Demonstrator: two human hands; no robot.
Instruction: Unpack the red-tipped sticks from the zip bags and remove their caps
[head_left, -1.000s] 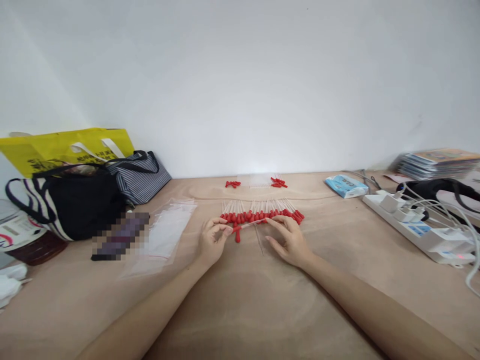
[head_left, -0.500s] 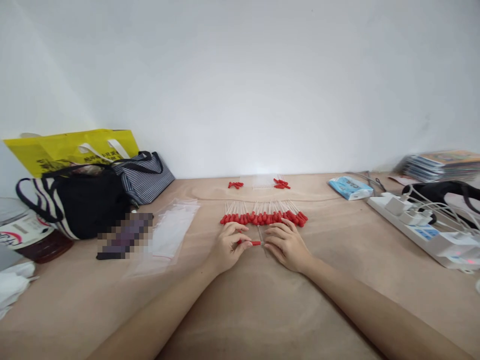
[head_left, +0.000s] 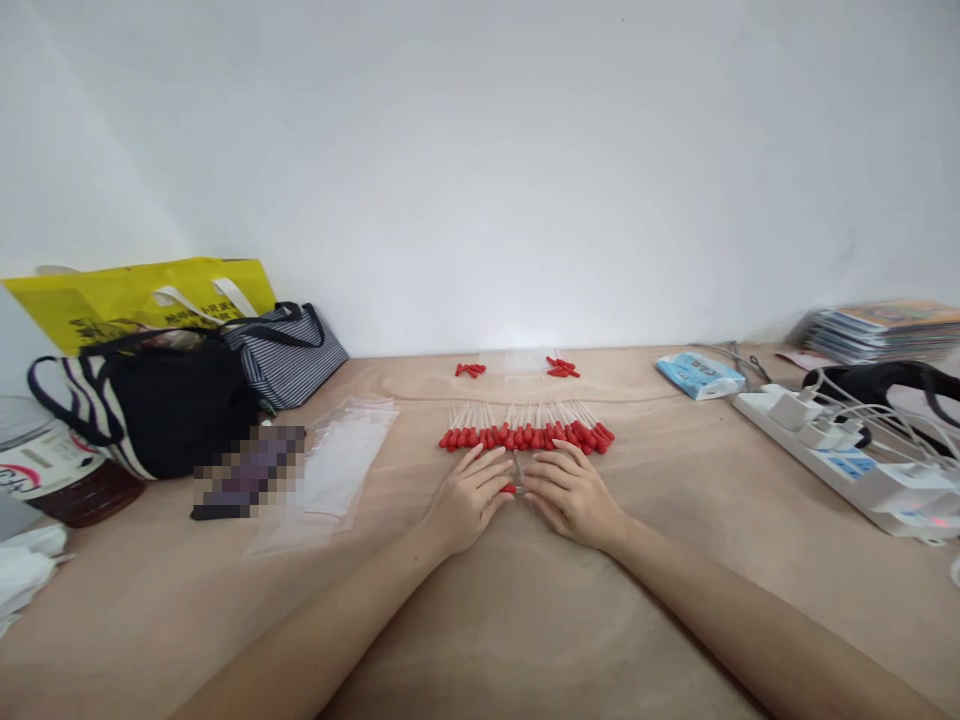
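My left hand (head_left: 466, 500) and my right hand (head_left: 571, 492) rest low on the wooden table (head_left: 525, 620), fingertips meeting. A small red rubber bulb (head_left: 510, 489) shows between them, pinched by my left fingers. My right fingers close on a thin clear glass tube (head_left: 519, 466) that joins it. Just beyond my hands lies a row of several droppers (head_left: 525, 435), red bulbs toward me and glass tips pointing away. Farther back are two small piles of loose red bulbs (head_left: 469, 370) (head_left: 561, 367), with clear tubes (head_left: 525, 361) between them.
A clear plastic bag (head_left: 339, 458) and a blurred dark object (head_left: 251, 470) lie to the left, in front of a black-and-striped bag (head_left: 161, 400) and a yellow bag (head_left: 135, 295). On the right are a power strip (head_left: 847, 455) with cables, a blue tissue pack (head_left: 697, 373) and stacked books (head_left: 877, 328).
My hands came back from the row toward me and lowered to the table. They brought a red bulb and a glass tube together; the fingertips now press closer.
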